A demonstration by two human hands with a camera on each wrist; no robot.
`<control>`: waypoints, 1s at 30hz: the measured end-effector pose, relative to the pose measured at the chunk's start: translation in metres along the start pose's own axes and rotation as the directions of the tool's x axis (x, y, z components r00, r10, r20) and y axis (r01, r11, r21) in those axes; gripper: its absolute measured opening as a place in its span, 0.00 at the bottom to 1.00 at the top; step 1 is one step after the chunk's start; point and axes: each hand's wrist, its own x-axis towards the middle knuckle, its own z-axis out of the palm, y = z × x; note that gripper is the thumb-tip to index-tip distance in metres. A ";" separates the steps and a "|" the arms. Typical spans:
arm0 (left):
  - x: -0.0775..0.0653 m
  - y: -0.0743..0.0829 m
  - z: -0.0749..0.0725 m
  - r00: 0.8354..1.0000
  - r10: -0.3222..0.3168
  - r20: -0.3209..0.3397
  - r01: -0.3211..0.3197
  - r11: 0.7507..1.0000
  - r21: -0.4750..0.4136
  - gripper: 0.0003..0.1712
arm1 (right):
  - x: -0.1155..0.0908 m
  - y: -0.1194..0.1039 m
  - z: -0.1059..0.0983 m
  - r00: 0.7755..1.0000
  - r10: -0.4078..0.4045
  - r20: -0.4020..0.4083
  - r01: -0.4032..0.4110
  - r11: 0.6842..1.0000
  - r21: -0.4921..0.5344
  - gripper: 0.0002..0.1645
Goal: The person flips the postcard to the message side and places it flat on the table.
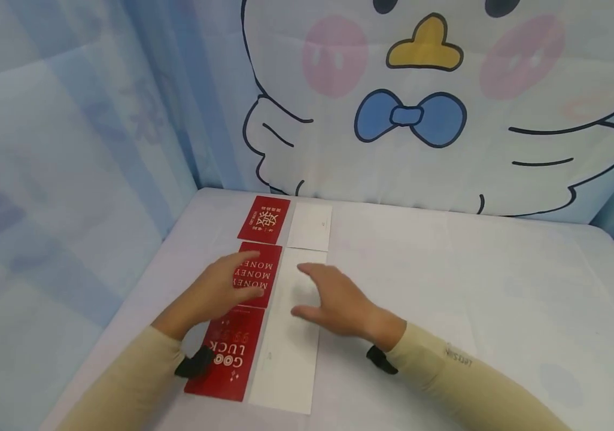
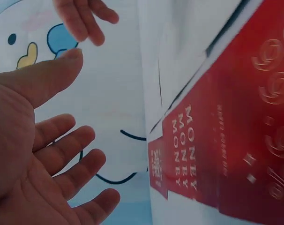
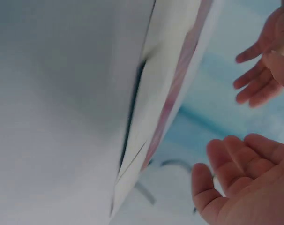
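Both hands hover over a column of flat paper pieces, palms facing each other and nothing held. My left hand [image 1: 221, 290] is over the red envelope printed MONEY [image 1: 257, 275], thumb and fingers spread. Nearer me lies a bigger red envelope with GOOD LUCK lettering [image 1: 228, 359], and at the far end a smaller red envelope with gold characters [image 1: 265, 219]. My right hand [image 1: 342, 305] is above the right edge of a long white paper strip [image 1: 285, 365], fingers loosely bent. Beyond that strip is a small white paper piece [image 1: 310, 226], edge to edge with it.
The pieces lie on a white-covered table [image 1: 447, 287], toward its left side. Behind it hangs a curtain with a cartoon figure [image 1: 409, 161], and a blue and white curtain [image 1: 70, 149] hangs along the left. Dark straps show at both wrists.
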 end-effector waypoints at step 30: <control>-0.122 -0.057 0.014 0.984 -0.134 0.114 0.130 0.991 0.038 0.50 | -0.013 -0.086 0.086 0.960 -0.097 0.262 0.192 0.910 -0.366 0.35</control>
